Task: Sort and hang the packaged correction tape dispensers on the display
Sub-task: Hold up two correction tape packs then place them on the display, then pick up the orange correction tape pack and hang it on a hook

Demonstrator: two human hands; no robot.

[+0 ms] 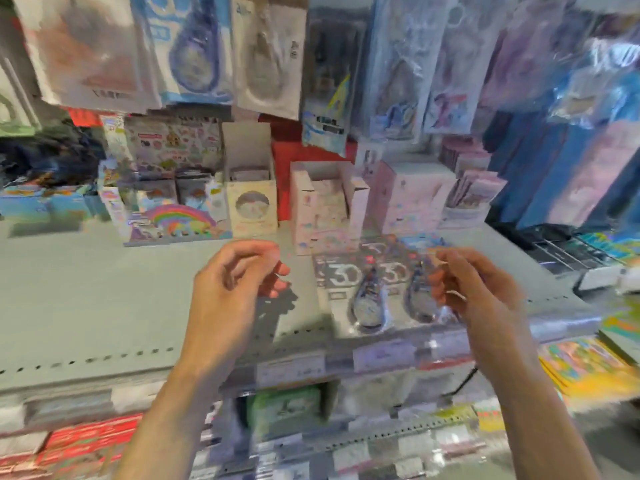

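Two clear packs of blue correction tape dispensers (pixel 381 289) overlap above the grey shelf (pixel 104 306). My right hand (pixel 474 289) pinches them by their right edge, thumb in front. To their left, my left hand (pixel 239 275) hovers over the shelf with its fingers loosely curled and nothing in it. More packaged dispensers (pixel 197 46) hang in a row on the display above, blurred by motion.
Open cardboard display boxes (pixel 325 206) and sticker packs (pixel 173 143) stand at the back of the shelf. A black wire tray (pixel 568 251) sits to the right. Price labels (pixel 291 368) line the shelf's front edge, with more goods on shelves below.
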